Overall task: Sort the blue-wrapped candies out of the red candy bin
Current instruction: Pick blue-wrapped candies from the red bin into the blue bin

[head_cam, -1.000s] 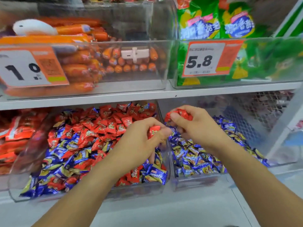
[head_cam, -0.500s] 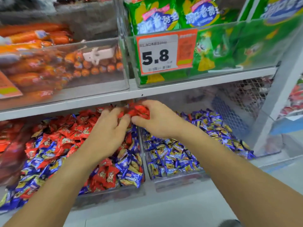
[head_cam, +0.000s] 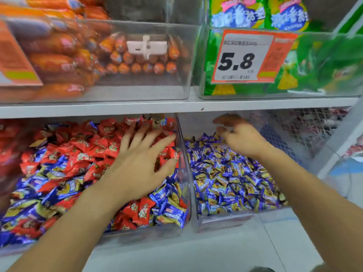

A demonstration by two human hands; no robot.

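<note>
blue-wrapped candies (head_cam: 49, 190) still thick through the red candy bin (head_cam: 188, 193), mostly along front and left, with more at front right corner beside the clear divider wall; red candies (head_cam: 94, 146) piled toward rear. half a second back both hands met over the divider with a clutch of red wrappers between them; now parted and bare of any wrapper (red clutch apparently dropped onto rear of the red pile, exact landing spot not traceable). left hand (head_cam: 137, 167) spread flat over the mixed heap, fingers straight and splayed, thumb out toward the divider, nothing held. right hand (head_cam: 241, 138) hanging over rear of the neighbouring blue bin (head_cam: 220, 220), fingers loosely extended, slightly blurred, nothing visibly pinched. blue bin contents uniformly blue and gold, no red seen among them. judged reading: reds strayed into the blue side now returned; main sort barely dented, many blue pieces left to lift across. next likely call: rake or pinch from the front right blue cluster, nearest the divider. risk: flat palm sweep drags reds along with blues. above shelf: orange sausages (head_cam: 59, 61) in clear box, green snack bags (head_cam: 324, 71) behind 5.8 price tag (head_cam: 243, 55).
</note>
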